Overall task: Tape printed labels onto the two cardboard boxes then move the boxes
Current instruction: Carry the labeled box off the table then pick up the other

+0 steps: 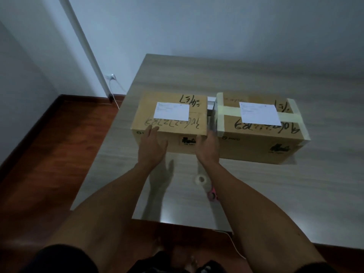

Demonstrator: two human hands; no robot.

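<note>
- Nearest to us, our two bare forearms stretch forward over the near edge of the table [295, 194].
- Our left hand [150, 143] lies with straight fingers against the near top edge of the left box [169, 127], holding nothing.
- Our right hand [209, 145] reaches toward that box's near right corner, by the gap between the boxes; its fingers are blurred, so we cannot tell how they lie.
- The left box carries a white label [171, 113] on its lid, amid black handwriting; we see no tape over it.
- The right box [260, 133] stands just beside it, bound with pale tape, its own label [259, 113] lying across the band.
- A small white thing sits in the gap between the boxes; we cannot tell what it is.
- A tape roll [201, 179] and a pink thing [212, 195] lie on the table near our right forearm.
- We judge that both labels are placed and the moving is about to begin with the left box; next we need a firm hold on both its sides before lifting.
</note>
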